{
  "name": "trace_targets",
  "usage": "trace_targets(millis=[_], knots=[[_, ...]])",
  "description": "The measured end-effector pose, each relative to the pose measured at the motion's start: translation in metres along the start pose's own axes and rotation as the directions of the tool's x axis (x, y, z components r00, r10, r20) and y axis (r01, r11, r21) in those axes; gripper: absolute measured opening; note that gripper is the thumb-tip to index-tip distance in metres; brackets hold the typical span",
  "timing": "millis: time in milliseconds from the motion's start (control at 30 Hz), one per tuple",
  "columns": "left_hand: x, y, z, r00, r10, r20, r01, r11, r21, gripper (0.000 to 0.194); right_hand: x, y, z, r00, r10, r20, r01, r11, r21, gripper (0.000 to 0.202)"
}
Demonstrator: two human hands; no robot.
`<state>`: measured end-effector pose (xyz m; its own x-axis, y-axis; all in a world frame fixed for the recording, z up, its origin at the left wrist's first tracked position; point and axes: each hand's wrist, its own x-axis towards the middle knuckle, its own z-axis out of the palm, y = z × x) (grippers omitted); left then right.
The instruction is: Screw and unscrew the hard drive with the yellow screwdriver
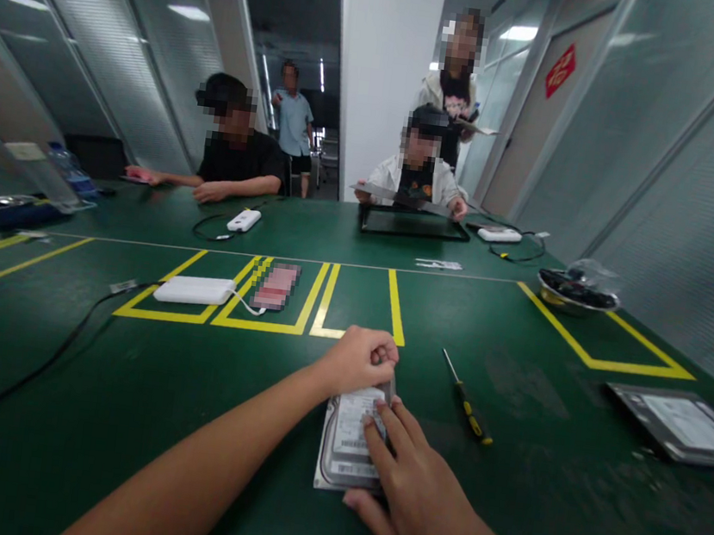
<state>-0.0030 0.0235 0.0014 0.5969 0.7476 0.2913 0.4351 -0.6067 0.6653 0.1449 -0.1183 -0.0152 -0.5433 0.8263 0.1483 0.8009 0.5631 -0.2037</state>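
A hard drive (340, 452) lies label-up on the green table, its label (355, 419) partly covered by my hands. Over its far end is my left hand (358, 361), fingers curled into a pinch; what they hold, if anything, is hidden. My right hand (415, 479) rests on the drive's right side. Its fingers are spread across the label, and its thumb sits apart near the close edge. To the right of the drive, a screwdriver (466, 411) with a yellow and black handle lies on the tabletop.
A second drive-like metal unit (689, 425) lies at right. Behind it stands a metal bowl (578, 299) of dark parts. A white power bank (194, 290) with a black cable (71, 341) and a phone (277, 285) lie left. Several people (241, 149) are across the table.
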Motion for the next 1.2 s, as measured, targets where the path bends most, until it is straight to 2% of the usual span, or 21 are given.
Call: trace_targets(millis=[167, 433, 600, 833, 1200], knots=[[0.000, -0.003, -0.004, 0.997, 0.006, 0.074, -0.007, 1.000, 0.022, 0.012, 0.000, 0.001, 0.000, 1.000, -0.006, -0.017, 0.006, 1.000, -0.015, 0.071], [0.004, -0.004, -0.004, 0.988, 0.060, 0.144, -0.088, 0.976, 0.198, 0.013, -0.001, 0.001, 0.003, 0.999, -0.017, -0.027, 0.015, 0.999, -0.040, 0.070], [0.007, -0.003, -0.002, 0.981, 0.035, 0.188, -0.083, 0.964, 0.254, 0.015, -0.001, 0.001, 0.003, 1.000, -0.019, -0.012, 0.018, 0.999, -0.045, 0.070], [0.013, -0.005, -0.002, 0.977, 0.008, 0.213, -0.071, 0.955, 0.289, 0.015, -0.001, 0.002, 0.004, 1.000, -0.015, -0.021, 0.014, 0.999, -0.043, 0.071], [0.012, 0.001, -0.002, 0.982, 0.008, 0.190, -0.084, 0.914, 0.396, 0.017, 0.001, 0.000, 0.000, 1.000, -0.005, 0.010, 0.006, 0.999, -0.039, 0.069]])
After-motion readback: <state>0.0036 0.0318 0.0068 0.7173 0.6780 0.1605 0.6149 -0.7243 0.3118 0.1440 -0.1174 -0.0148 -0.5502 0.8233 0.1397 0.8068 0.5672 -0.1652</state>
